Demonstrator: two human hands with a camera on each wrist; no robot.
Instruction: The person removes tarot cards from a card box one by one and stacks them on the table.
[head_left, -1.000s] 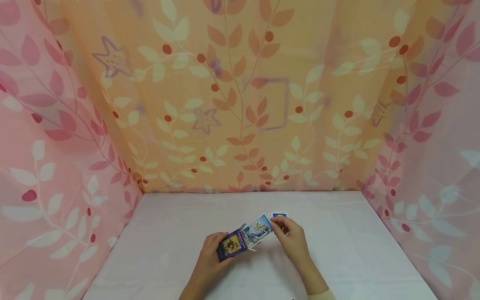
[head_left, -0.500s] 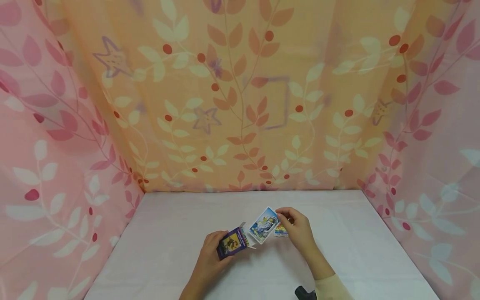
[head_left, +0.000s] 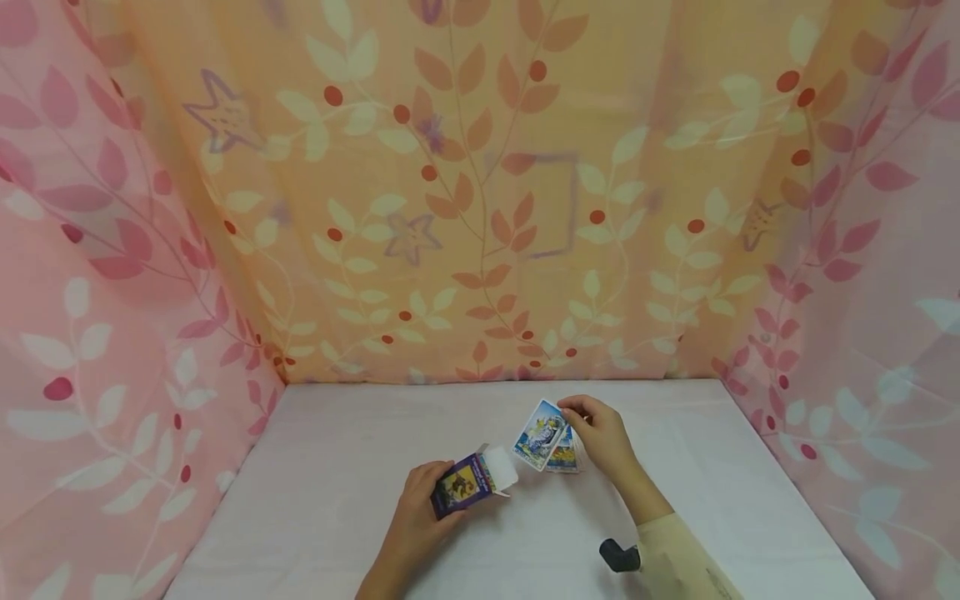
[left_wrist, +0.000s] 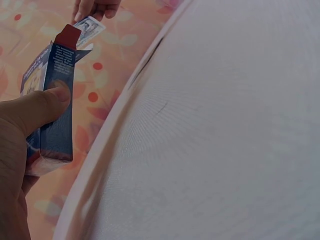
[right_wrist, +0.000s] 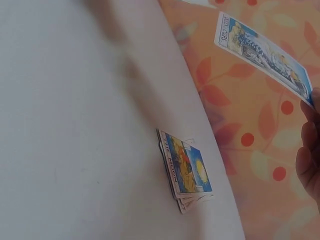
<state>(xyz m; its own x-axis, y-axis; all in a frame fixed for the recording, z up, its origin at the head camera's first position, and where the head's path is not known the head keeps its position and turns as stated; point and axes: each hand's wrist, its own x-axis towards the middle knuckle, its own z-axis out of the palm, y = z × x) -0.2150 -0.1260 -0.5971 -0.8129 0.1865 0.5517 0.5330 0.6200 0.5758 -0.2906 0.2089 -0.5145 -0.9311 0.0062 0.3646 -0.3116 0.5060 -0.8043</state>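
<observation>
My left hand point(head_left: 412, 518) grips a dark purple tarot card box point(head_left: 460, 487), thumb on one side. The box's end flaps stand open toward the right; in the left wrist view the thumb lies across the dark blue side of the box point(left_wrist: 59, 117). A tarot card point(head_left: 539, 435) with a blue picture is pinched at its upper right corner by my right hand point(head_left: 606, 435), apart from the box. Beneath and behind that card lies a small, slightly fanned pile of tarot cards point(head_left: 566, 457). In the right wrist view the top card of the pile point(right_wrist: 186, 166) reads "THE MOON".
A white cloth-covered table point(head_left: 337, 467) lies under the hands. Patterned leaf curtains point(head_left: 480, 208) enclose it at the back and both sides. A black device point(head_left: 619, 556) sits at the right sleeve point(head_left: 678, 558).
My right hand has drawn the card out of the box and carried it up and right, over toward the pile. The left hand and box have stayed almost still.
</observation>
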